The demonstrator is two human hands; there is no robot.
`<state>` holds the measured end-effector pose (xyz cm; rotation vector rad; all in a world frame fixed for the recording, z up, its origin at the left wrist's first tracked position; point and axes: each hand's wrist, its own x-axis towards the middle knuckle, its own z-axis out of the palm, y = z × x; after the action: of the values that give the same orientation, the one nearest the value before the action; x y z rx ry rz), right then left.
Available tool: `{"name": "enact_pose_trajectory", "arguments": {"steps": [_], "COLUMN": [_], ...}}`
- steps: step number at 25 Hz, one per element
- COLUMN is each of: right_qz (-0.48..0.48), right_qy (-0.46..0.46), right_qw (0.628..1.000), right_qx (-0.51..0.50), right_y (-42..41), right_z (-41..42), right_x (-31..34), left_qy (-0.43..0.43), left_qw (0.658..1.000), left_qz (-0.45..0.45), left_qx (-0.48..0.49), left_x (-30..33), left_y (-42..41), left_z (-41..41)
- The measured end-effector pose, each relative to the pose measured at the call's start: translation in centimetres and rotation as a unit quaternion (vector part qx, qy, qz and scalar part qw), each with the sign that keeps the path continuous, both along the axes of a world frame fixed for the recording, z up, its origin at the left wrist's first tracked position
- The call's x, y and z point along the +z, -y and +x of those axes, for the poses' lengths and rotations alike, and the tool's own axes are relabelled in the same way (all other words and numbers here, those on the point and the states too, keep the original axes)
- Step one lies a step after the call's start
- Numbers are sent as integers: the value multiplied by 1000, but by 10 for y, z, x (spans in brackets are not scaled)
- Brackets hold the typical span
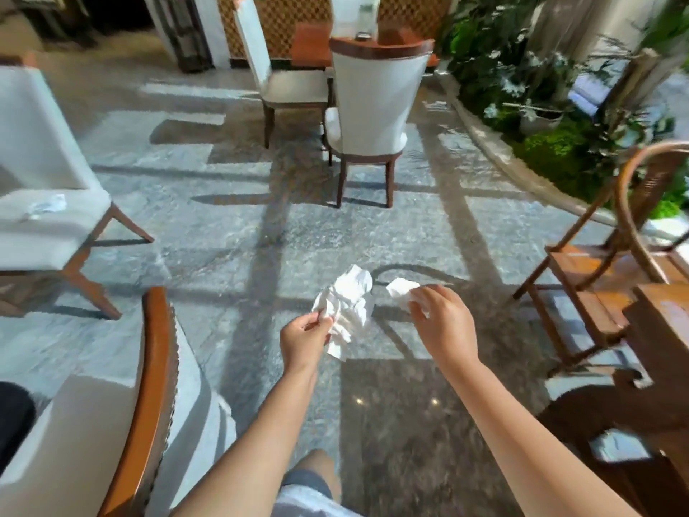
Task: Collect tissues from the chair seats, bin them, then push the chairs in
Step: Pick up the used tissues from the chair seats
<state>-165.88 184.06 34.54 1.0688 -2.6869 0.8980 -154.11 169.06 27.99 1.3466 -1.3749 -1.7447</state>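
Note:
My left hand [304, 339] pinches a large crumpled white tissue [348, 304] over the marble floor. Just to its right, my right hand [443, 322] holds a smaller white tissue [399, 291]. The two hands are close together but apart. Another crumpled tissue [46, 207] lies on the seat of a white upholstered chair [41, 233] at the left. A second white chair [373, 106] stands ahead with its back to me, pushed toward a wooden table [313, 44].
A chair back with a wooden rim [156, 386] rises at my lower left. A bare wooden chair [604, 263] and a dark wooden table [667, 330] stand at the right. A planter with greenery [551, 106] curves along the far right. A third white chair [276, 76] sits beside the far table.

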Motion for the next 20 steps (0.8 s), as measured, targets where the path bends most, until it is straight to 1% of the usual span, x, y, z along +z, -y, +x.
{"name": "enact_pose_trajectory", "arguments": {"steps": [3, 6, 9, 13, 17, 20], "right_qz": [12, 14, 14, 32, 30, 18], "right_qy": [-1, 11, 8, 16, 10, -3], "right_qw": [999, 998, 993, 987, 974, 958], "right_qx": [45, 68, 114, 157, 225, 287], "right_y": [65, 144, 218, 302, 392, 474], "right_z": [-52, -103, -143, -186, -219, -245], "right_x": [-12, -19, -21, -21, -21, -25], "left_qy": [0, 2, 19, 12, 5, -9], "left_qw": [999, 997, 994, 988, 975, 958], "left_qz": [20, 19, 23, 34, 36, 39], "left_qx": [44, 68, 104, 152, 220, 284], "left_x": [-7, -13, -11, -7, -11, -19], "left_y": [52, 119, 183, 253, 325, 383], "left_z": [-43, -85, -113, -144, -167, -181]}}
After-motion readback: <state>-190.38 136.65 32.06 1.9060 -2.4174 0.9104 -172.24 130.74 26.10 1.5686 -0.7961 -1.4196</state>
